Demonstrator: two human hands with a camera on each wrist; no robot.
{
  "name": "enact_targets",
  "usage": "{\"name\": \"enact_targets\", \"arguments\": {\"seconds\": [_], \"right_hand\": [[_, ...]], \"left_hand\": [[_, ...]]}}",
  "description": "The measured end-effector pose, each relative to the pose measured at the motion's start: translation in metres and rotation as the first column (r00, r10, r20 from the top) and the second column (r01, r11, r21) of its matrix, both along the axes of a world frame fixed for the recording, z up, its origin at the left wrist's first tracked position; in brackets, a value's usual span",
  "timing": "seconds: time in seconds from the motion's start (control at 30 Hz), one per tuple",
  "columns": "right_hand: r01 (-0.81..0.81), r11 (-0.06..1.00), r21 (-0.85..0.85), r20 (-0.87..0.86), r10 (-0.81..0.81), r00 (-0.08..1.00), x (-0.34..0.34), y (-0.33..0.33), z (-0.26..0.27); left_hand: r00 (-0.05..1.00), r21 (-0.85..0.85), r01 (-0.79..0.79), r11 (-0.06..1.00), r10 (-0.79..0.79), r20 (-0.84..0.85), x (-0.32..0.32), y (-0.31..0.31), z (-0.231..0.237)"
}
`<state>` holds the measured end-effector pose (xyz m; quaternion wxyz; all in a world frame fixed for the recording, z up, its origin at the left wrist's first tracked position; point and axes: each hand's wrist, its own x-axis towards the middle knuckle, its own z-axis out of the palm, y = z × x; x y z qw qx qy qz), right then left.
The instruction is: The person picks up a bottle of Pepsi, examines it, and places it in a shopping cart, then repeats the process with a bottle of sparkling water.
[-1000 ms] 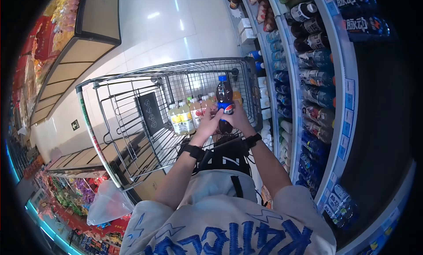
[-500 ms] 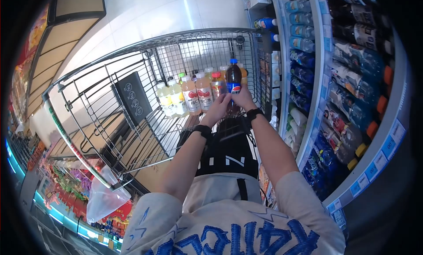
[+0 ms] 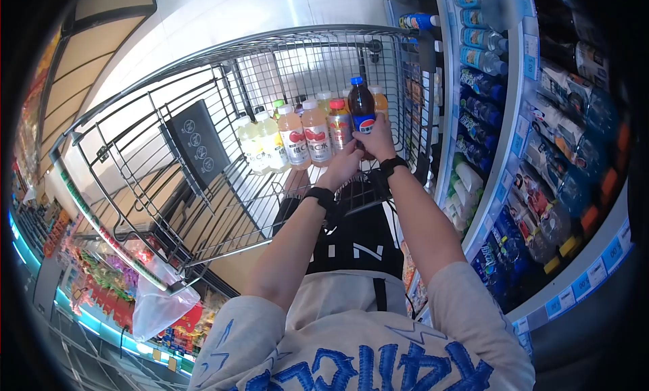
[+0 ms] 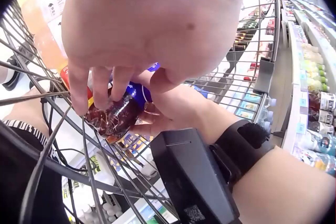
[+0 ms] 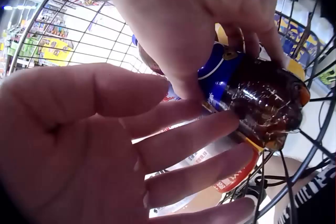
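Observation:
An upright Pepsi bottle with a blue cap stands in the cart's near right part, at the end of a row of drinks. My right hand grips it around the label, thumb on one side and fingers on the other. My left hand lies beside it, its extended fingers at the lower part of the bottle. In the left wrist view the dark bottle base shows below those fingers, close to the cart's wires. Beside it are a red-capped bottle and cherry-labelled bottles.
The wire shopping cart surrounds both hands, its near rim close to my body. Lemon-labelled bottles stand at the row's left end. Drink shelves run along the right. A plastic bag hangs at the cart handle.
The Pepsi bottle has come down into the cart, beside the other bottles. My left hand has loosened from it, while my right hand keeps its grip. The view has shifted.

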<state>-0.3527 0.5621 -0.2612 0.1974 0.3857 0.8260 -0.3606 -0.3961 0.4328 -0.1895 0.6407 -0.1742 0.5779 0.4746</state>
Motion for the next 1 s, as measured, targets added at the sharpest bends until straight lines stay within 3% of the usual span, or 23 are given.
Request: {"name": "enact_targets", "arguments": {"seconds": [0.07,0.27,0.43,0.5,0.57,0.63,0.73,0.77,0.8,0.87,0.9,0.93,1.0], "right_hand": [[0.011,1.0,-0.004,0.027,-0.011,1.0,-0.002,-0.001,0.002],[0.05,0.997,-0.057,0.224,-0.037,0.974,-0.018,0.003,0.028],[0.03,0.998,-0.06,0.232,-0.015,0.973,-0.005,0.006,0.016],[0.062,0.986,-0.152,0.277,-0.017,0.961,-0.002,0.013,0.019],[0.064,0.982,-0.176,0.248,-0.018,0.969,0.009,0.017,0.014],[0.102,0.978,-0.185,0.19,-0.066,0.98,0.015,0.017,0.028],[0.116,0.969,-0.218,0.17,-0.079,0.982,0.016,0.016,0.066],[0.134,0.965,-0.225,0.137,-0.105,0.985,0.018,0.012,0.083],[0.142,0.978,-0.151,0.062,-0.134,0.989,0.027,0.006,0.08],[0.237,0.918,-0.317,-0.136,-0.292,0.947,0.033,-0.003,0.099],[0.28,0.859,-0.429,-0.22,-0.4,0.89,0.033,-0.009,0.113],[0.285,0.865,-0.413,-0.248,-0.408,0.879,0.033,-0.017,0.136],[0.405,0.729,-0.552,-0.235,-0.602,0.763,0.04,-0.037,0.182]], "left_hand": [[0.992,0.072,-0.022,0.997,0.031,-0.125,0.014,-0.002,-0.022],[0.978,0.071,0.108,0.992,-0.093,-0.189,0.03,-0.008,-0.06],[0.983,0.107,0.081,0.991,-0.061,-0.176,0.015,-0.003,-0.019],[0.972,0.121,0.115,0.986,-0.086,-0.22,0.001,-0.006,-0.005],[0.936,0.031,0.291,0.956,-0.278,-0.215,-0.019,-0.012,0.014],[0.912,0.034,0.353,0.935,-0.336,-0.235,-0.027,-0.025,0.019],[0.925,-0.026,0.289,0.957,-0.286,-0.249,-0.041,-0.043,0.044],[0.916,-0.014,0.319,0.948,-0.312,-0.253,-0.042,-0.056,0.031],[0.918,0.012,0.313,0.95,-0.299,-0.262,-0.051,-0.064,0.043],[0.933,0.015,0.281,0.96,-0.27,-0.237,-0.07,-0.072,0.105],[0.929,0.044,0.263,0.964,-0.241,-0.281,-0.073,-0.088,0.104],[0.936,0.082,0.224,0.971,-0.191,-0.296,-0.077,-0.098,0.124],[0.941,0.123,0.173,0.977,-0.128,-0.313,-0.082,-0.12,0.162]]}}
